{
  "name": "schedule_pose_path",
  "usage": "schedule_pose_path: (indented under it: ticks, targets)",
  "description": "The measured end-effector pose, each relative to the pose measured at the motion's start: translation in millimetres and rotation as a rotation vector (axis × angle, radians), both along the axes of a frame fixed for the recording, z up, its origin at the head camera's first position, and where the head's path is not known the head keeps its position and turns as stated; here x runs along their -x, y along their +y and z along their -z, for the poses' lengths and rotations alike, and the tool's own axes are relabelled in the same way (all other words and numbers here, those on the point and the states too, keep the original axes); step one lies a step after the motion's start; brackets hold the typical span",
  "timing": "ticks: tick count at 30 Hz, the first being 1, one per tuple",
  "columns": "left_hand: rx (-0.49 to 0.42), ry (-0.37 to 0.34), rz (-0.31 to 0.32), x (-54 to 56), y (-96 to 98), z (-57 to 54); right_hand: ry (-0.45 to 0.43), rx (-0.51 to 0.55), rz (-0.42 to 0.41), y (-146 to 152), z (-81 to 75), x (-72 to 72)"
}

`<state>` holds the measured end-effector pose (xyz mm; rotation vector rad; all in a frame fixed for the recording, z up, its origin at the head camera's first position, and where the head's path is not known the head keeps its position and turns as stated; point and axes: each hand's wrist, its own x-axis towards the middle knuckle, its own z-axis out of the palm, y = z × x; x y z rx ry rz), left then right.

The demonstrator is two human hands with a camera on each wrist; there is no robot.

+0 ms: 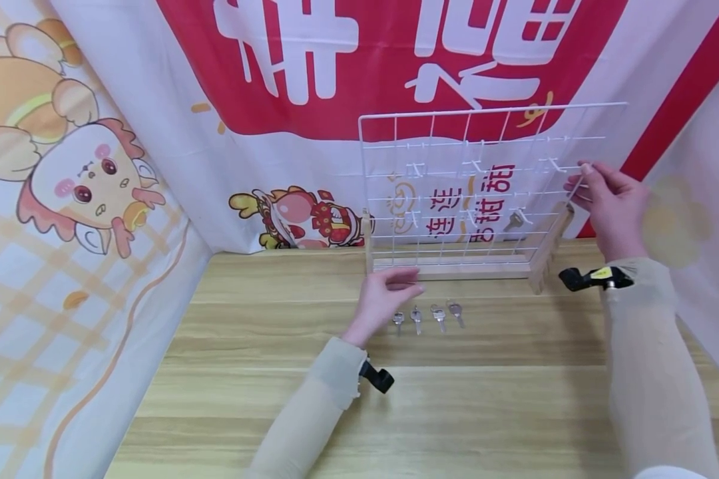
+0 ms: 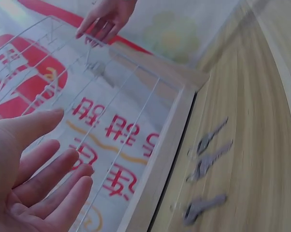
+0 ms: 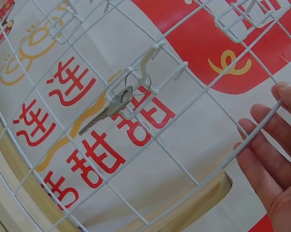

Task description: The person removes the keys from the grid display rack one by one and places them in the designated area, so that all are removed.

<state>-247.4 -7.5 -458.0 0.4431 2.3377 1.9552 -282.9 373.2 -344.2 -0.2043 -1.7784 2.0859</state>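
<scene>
A white wire grid (image 1: 449,114) stands upright in a wooden base (image 1: 455,269) on the table, with small white hooks on its wires. My right hand (image 1: 617,206) pinches the grid's right edge wire between thumb and fingers. From a lower-right hook (image 3: 147,60) hangs a silver key (image 3: 106,111) by its ring (image 3: 138,82). Low in front of the base's left part is my left hand (image 1: 383,299); its fingers are relaxed and hold nothing. Several silver keys (image 1: 439,317) lie in a row on the table just right of that hand.
The wooden tabletop (image 1: 395,426) spreads out in front of the grid. Behind it hangs a red and white printed cloth (image 1: 311,159). A cartoon-printed cloth (image 1: 66,279) borders the left side, and a pale cloth (image 1: 704,286) the right.
</scene>
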Motion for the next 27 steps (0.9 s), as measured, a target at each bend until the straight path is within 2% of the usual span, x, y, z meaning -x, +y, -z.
schedule_pose_path:
  ticks: [6, 14, 20, 23, 27]
  targets:
    - [0.006, -0.008, 0.048, 2.1, 37.0, -4.8, 0.005, 0.002, -0.008, 1.7, 0.5, -0.6]
    - [-0.048, 0.045, 0.075, 4.0, 88.8, -4.2, -0.006, 0.002, -0.016, 2.0, 1.1, 2.0]
    - [-0.089, 0.061, 0.101, 8.5, 121.4, -14.6, -0.008, 0.000, -0.010, 1.9, 4.0, 3.6]
    - [-0.092, 0.058, 0.079, 12.9, 134.2, -21.4, -0.008, -0.001, -0.002, 2.8, 4.2, 4.0]
    - [-0.136, 0.044, 0.010, 21.4, 150.3, -29.5, -0.007, 0.005, 0.003, 2.8, 2.6, 5.2]
